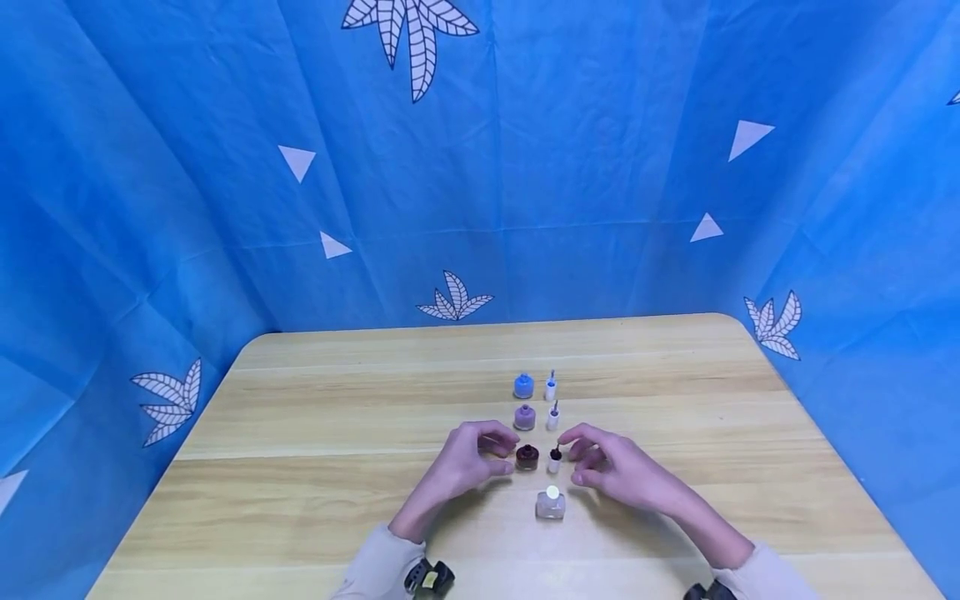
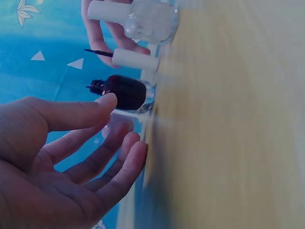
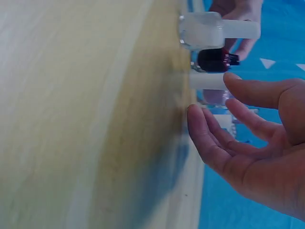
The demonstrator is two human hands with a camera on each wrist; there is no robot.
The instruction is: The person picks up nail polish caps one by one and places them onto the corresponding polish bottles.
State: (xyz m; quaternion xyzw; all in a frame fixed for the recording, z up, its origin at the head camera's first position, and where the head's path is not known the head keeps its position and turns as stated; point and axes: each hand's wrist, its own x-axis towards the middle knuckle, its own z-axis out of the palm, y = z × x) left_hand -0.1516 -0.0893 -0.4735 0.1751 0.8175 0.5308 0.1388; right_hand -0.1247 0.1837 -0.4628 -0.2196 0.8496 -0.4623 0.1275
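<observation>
An uncapped dark-red nail polish bottle (image 1: 527,457) stands on the table with its neck bare. Right of it, its white brush cap (image 1: 555,464) stands upside down, dark brush pointing up. My left hand (image 1: 467,460) is just left of the bottle, fingers and thumb loosely bent and apart; in the left wrist view the thumb tip overlaps the bottle (image 2: 125,92). On the other side, my right hand (image 1: 617,471) is beside the brush cap, fingers loosely bent around nothing. Nearer to me stands a clear nail polish bottle (image 1: 551,506) with its white cap on.
Behind the dark-red bottle stand an open purple bottle (image 1: 525,418) and, farther back, an open blue bottle (image 1: 523,387). To their right are the purple's brush cap (image 1: 553,418) and the blue's brush cap (image 1: 551,389), both brush-up. A blue curtain (image 1: 570,167) surrounds the wooden table (image 1: 315,508).
</observation>
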